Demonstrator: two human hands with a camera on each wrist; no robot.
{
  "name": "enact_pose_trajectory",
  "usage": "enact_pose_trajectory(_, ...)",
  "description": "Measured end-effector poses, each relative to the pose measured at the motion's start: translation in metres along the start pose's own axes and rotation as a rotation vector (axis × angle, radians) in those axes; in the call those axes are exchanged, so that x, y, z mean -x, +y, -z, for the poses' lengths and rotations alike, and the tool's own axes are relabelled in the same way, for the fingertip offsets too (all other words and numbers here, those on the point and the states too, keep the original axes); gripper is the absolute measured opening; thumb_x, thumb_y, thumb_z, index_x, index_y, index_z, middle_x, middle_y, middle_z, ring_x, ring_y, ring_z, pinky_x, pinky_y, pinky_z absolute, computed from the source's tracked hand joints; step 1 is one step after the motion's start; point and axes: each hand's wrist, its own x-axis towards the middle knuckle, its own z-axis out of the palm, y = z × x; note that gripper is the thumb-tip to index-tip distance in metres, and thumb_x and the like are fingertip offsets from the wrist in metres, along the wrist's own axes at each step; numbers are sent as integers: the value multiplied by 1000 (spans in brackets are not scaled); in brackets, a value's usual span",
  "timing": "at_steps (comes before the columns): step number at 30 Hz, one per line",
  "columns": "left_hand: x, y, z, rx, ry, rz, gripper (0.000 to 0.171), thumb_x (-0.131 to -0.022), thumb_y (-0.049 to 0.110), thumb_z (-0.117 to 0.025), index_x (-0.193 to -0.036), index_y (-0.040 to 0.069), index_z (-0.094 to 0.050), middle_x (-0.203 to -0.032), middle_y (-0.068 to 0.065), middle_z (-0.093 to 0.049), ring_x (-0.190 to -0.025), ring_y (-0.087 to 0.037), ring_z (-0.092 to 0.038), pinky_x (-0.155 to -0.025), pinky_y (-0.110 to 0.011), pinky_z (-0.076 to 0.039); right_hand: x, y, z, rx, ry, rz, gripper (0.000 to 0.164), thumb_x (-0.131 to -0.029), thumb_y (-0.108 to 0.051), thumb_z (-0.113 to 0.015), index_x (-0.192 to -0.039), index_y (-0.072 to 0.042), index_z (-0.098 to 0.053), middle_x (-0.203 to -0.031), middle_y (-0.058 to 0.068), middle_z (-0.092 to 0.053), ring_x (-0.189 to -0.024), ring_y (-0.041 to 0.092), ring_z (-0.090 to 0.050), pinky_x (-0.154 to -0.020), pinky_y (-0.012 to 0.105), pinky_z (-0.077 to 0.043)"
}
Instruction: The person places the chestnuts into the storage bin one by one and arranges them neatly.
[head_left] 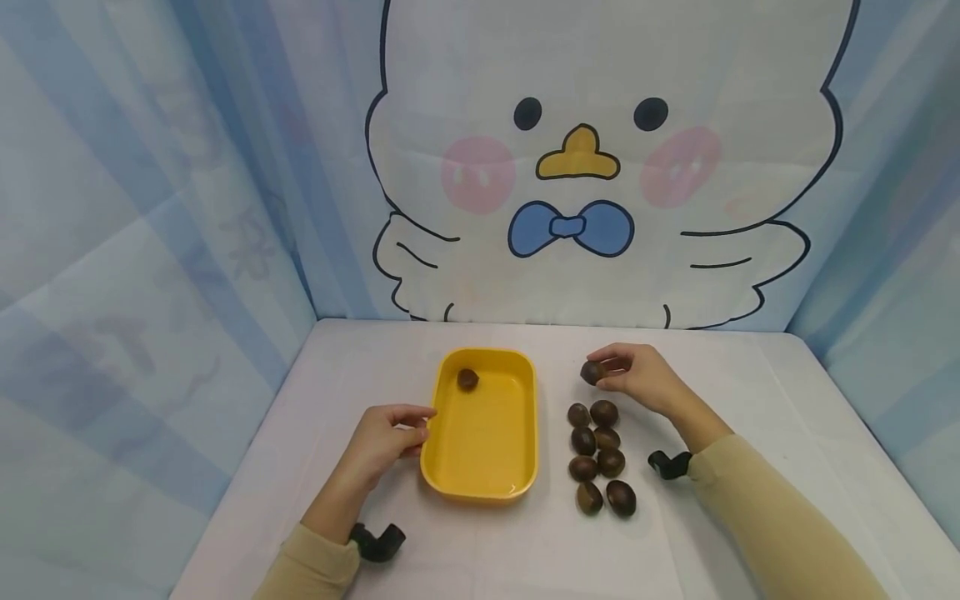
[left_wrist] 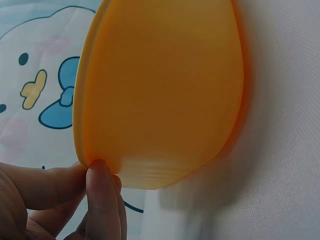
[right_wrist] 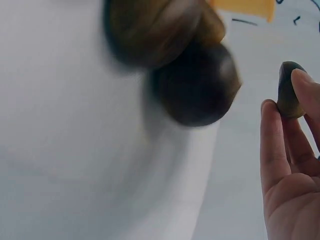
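Note:
My left hand (head_left: 381, 440) pinches the left rim of a yellow plastic tray (head_left: 483, 446); in the left wrist view its thumb and fingers grip the edge of the tray (left_wrist: 165, 95). One brown chestnut (head_left: 467, 380) lies inside the tray, towards its far left corner. To the right of the tray, my right hand (head_left: 639, 377) holds another chestnut (head_left: 592, 372) between thumb and fingertips. The right wrist view also has this chestnut (right_wrist: 287, 95) in the fingers. Several more chestnuts (head_left: 582, 442) lie on the table just nearer than that hand, in two rough columns.
The white table (head_left: 360, 358) ends at a backdrop (head_left: 480, 275) with a cartoon bird. Light blue patterned curtains (head_left: 142, 250) hang on both sides. A black strap piece (head_left: 378, 542) sticks out at the left wrist, and a similar one (head_left: 670, 465) at the right.

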Motion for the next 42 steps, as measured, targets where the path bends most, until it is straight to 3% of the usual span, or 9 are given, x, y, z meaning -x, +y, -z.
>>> enact_pose_trajectory(11,-3,-1,-1,3,-9,5,31,-97,3,-74,-126,13,-81,-113,-12,-71,-86,-19,-67,-79,-27,-67,-2,-46,-21,-91,-52,45,42,-94,-10,-82,-135,-16,-74,-140,11,-70,-130,36,-68,-104,46,-63)
enact_pose_trajectory(25,-4,-2,1,7,-11,0,31,-97,2,-73,-125,12,-81,-116,-13,-71,-87,-19,-68,-79,-27,-67,-31,-86,-70,-127,-105,96,39,-91,-8,-82,-128,-18,-77,-137,6,-73,-125,30,-72,-104,44,-63)
enact_pose_trajectory(33,-4,-2,1,14,-13,0,32,-97,1,-74,-125,13,-81,-115,-12,-71,-87,-19,-68,-79,-28,-67,-43,-100,-98,-83,-113,90,36,-91,-5,-83,-125,-17,-79,-133,6,-74,-119,28,-73,-99,43,-65)
enact_pose_trajectory(42,-2,-3,2,13,-19,1,31,-98,3,-74,-126,14,-81,-116,-12,-70,-88,-20,-67,-81,-27,-66,-51,-110,-116,-9,-119,103,35,-90,-4,-82,-123,-14,-79,-131,8,-74,-115,27,-73,-99,42,-65)
